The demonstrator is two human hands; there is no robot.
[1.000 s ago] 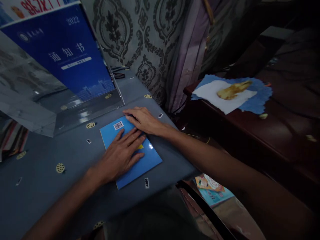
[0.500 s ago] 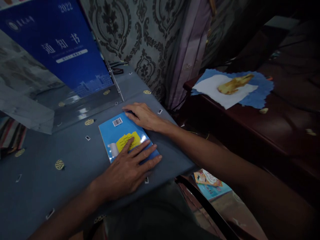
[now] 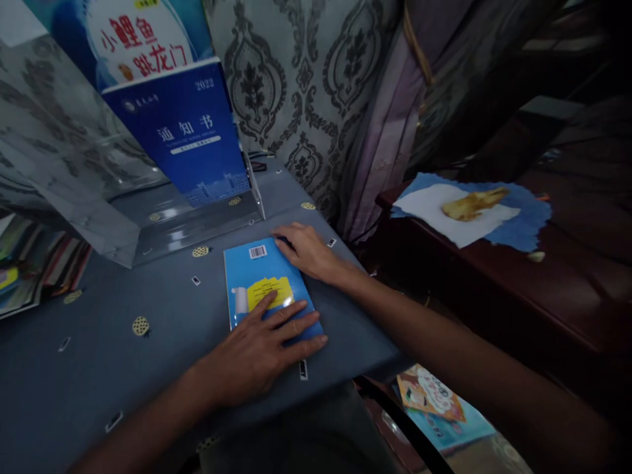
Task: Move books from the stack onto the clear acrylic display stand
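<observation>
A blue book [image 3: 241, 271] lies flat on the grey tablecloth, back cover up, with a barcode and a yellow text patch. My left hand [image 3: 261, 345] rests palm down across its lower part, fingers spread, covering the lower edge. At the book's top right corner is my right hand [image 3: 306, 250]; its fingers stretch past the corner and its thumb touches the cover near the right edge. Neither hand is closed around the book.
A clear acrylic stand [image 3: 123, 247] holds a blue 2022 booklet [image 3: 197, 148] and a picture book [image 3: 143, 39]. Books are piled [image 3: 54, 263] at left. A dark red table [image 3: 557, 289] stands right, with food [image 3: 469, 205] on paper. More books [image 3: 439, 401] lie below the table edge.
My view has tilted up and shifted left, so more of the stand and the picture book shows. Both hands keep nearly the same places on the book.
</observation>
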